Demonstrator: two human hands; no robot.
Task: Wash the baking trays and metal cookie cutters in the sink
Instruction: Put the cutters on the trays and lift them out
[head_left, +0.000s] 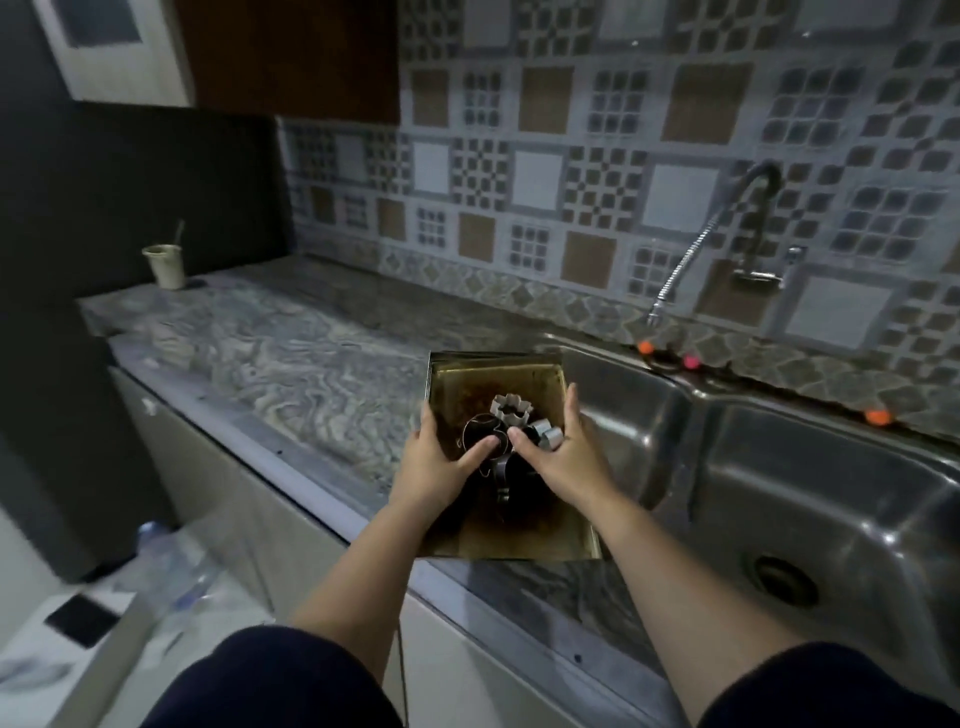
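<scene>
A square metal baking tray (540, 540) with low upright walls is held in both hands above the front edge of the counter, its right side reaching over the left basin of the sink (639, 415); whether it touches the counter cannot be told. Its floor is dull gold and stained with dark brown, burnt-looking patches, heaviest in the middle. Several thin metal cookie cutters (511, 410) lie inside it: a scalloped, flower-like silver ring towards the back, a small bright one just beside the right fingers, and darker outline shapes near the thumbs whose forms are too dim to make out. The left hand (436, 462) grips the tray's left wall, fingers wrapped outside and the thumb laid inward over the cutters. The right hand (566, 462) grips the right wall the same way, its thumb pointing in to nearly meet the other. The sink is a double basin of scuffed stainless steel with a round drain (782, 579) in the right bowl. A flexible ribbed chrome faucet (691, 260) hangs from the patterned tiled wall. The countertop (291, 358) is grey, wavy-veined stone, and a pale ribbed cup (166, 265) stands at its far left corner
</scene>
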